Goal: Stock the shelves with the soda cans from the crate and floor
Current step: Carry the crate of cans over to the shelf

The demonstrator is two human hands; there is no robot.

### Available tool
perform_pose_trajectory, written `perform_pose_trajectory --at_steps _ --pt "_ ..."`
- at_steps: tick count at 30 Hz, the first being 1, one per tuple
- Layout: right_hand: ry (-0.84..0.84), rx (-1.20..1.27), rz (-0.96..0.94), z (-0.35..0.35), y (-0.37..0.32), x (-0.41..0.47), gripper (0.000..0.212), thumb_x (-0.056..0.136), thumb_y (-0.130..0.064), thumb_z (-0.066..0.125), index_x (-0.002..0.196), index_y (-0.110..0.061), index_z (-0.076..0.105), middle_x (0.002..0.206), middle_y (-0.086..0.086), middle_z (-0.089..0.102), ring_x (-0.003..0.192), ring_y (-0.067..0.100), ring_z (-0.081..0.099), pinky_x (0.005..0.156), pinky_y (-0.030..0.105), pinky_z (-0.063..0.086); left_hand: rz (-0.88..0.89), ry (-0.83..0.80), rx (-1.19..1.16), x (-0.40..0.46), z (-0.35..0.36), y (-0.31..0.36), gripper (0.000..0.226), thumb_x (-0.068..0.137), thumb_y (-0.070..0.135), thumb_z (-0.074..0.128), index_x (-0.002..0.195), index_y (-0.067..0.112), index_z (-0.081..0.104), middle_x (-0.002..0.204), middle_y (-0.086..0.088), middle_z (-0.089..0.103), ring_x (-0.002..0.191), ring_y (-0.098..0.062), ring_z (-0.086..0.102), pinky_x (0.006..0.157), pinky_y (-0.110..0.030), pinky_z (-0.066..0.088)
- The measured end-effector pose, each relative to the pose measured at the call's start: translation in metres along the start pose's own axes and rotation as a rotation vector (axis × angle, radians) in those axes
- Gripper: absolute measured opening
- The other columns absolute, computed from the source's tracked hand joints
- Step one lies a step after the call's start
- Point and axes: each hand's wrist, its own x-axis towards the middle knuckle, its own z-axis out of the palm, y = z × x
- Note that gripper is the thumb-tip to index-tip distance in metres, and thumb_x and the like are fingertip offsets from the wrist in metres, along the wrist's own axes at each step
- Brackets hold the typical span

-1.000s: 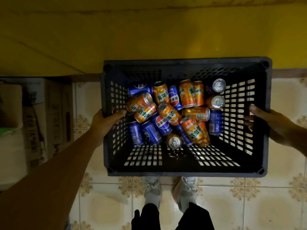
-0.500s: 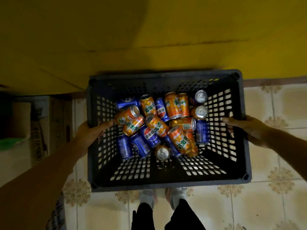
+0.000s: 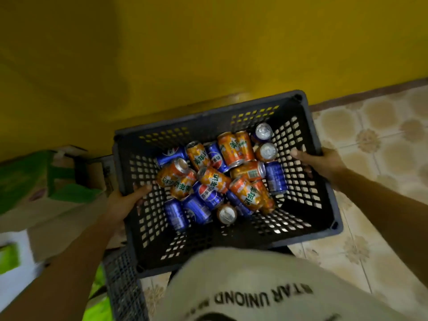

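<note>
A black slatted plastic crate (image 3: 308, 212) hangs in the air between my hands, tilted with its right corner farther away. Inside lie several soda cans: orange cans (image 3: 234, 150) and blue cans (image 3: 196, 210) piled loosely, a few standing with silver tops up (image 3: 264, 131). My left hand (image 3: 124, 202) grips the crate's left wall, thumb curled over the rim into the inside. My right hand (image 3: 317, 162) grips the right wall the same way. No shelf is in view.
A yellow wall (image 3: 208, 54) rises just behind the crate. Cardboard boxes with green print (image 3: 34, 181) stand at the left. A second dark crate (image 3: 125, 286) sits low at the left near my body. Patterned floor tiles (image 3: 375, 140) spread to the right.
The crate has moved right and turned, its right corner swinging away. The view has swung so my shirt now fills the bottom; both hands keep their hold.
</note>
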Motion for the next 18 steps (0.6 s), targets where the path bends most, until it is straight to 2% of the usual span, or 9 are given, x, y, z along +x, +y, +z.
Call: perform_pose_trajectory --at_steps 2,4,7,9,12,13,15,18 --pt "-0.001 0.046 0.029 -0.014 0.013 -0.044 0.078 0.057 -0.049 0.085 0.119 -0.008 0.061 0.108 0.009 0.068 0.094 0.027 0.067 0.083 0.036 0.055 0.023 0.0 0.013 -0.036 -0.004 0.005 0.095 0.041 0.056 0.089 0.12 0.012 0.062 0.115 -0.01 0.067 0.104 -0.034 0.063 0.094 -0.051 0.049" --pt "0.007 0.091 0.068 -0.024 0.03 -0.076 0.094 0.046 -0.057 0.086 0.122 -0.009 0.059 0.113 0.009 0.068 0.096 0.027 0.067 0.088 0.04 0.055 0.075 -0.002 0.088 -0.064 -0.001 0.018 0.063 0.066 0.035 0.084 0.118 0.008 0.062 0.111 -0.006 0.064 0.105 -0.03 0.061 0.091 -0.04 0.048" --pt "0.016 0.158 0.11 -0.032 0.047 -0.106 0.082 0.061 -0.043 0.085 0.128 -0.008 0.054 0.118 0.012 0.066 0.095 0.026 0.066 0.082 0.036 0.054 0.162 -0.017 0.179 -0.073 0.009 0.037 0.033 0.079 0.018 0.076 0.107 0.007 0.061 0.102 -0.008 0.06 0.089 -0.024 0.059 0.078 -0.031 0.044" --pt "0.052 0.173 0.132 -0.034 0.059 -0.12 0.077 0.066 -0.039 0.084 0.129 -0.007 0.053 0.119 0.013 0.065 0.093 0.026 0.065 0.078 0.033 0.053 0.197 -0.064 0.218 -0.071 0.015 0.042 0.034 0.08 0.015 0.075 0.11 0.006 0.062 0.103 -0.01 0.062 0.076 -0.019 0.058 0.069 -0.029 0.046" --pt "0.128 0.223 0.152 -0.04 0.078 -0.137 0.081 0.061 -0.043 0.086 0.127 -0.007 0.055 0.117 0.012 0.066 0.088 0.023 0.065 0.07 0.028 0.051 0.185 -0.154 0.245 -0.061 0.026 0.06 0.052 0.073 0.022 0.08 0.118 0.005 0.061 0.112 -0.013 0.066 0.088 -0.027 0.064 0.075 -0.036 0.051" --pt "0.152 0.245 0.161 -0.045 0.084 -0.142 0.086 0.056 -0.046 0.086 0.126 -0.008 0.055 0.116 0.011 0.066 0.087 0.022 0.066 0.068 0.027 0.052 0.179 -0.197 0.27 -0.06 0.033 0.066 0.054 0.072 0.023 0.08 0.119 0.004 0.061 0.111 -0.013 0.066 0.087 -0.027 0.064 0.073 -0.036 0.052" --pt "0.192 0.294 0.173 -0.054 0.099 -0.153 0.09 0.05 -0.05 0.086 0.125 -0.01 0.056 0.115 0.01 0.067 0.087 0.021 0.067 0.067 0.027 0.053 0.215 -0.264 0.329 -0.064 0.05 0.076 0.04 0.079 0.019 0.075 0.113 0.004 0.06 0.104 -0.012 0.064 0.078 -0.023 0.061 0.063 -0.031 0.049" --pt "0.247 0.352 0.21 -0.069 0.119 -0.165 0.077 0.06 -0.043 0.086 0.123 -0.01 0.056 0.113 0.01 0.066 0.09 0.024 0.066 0.074 0.032 0.053 0.238 -0.341 0.404 -0.07 0.085 0.09 0.025 0.083 0.02 0.073 0.102 0.009 0.06 0.087 -0.011 0.062 0.071 -0.023 0.057 0.06 -0.029 0.046"
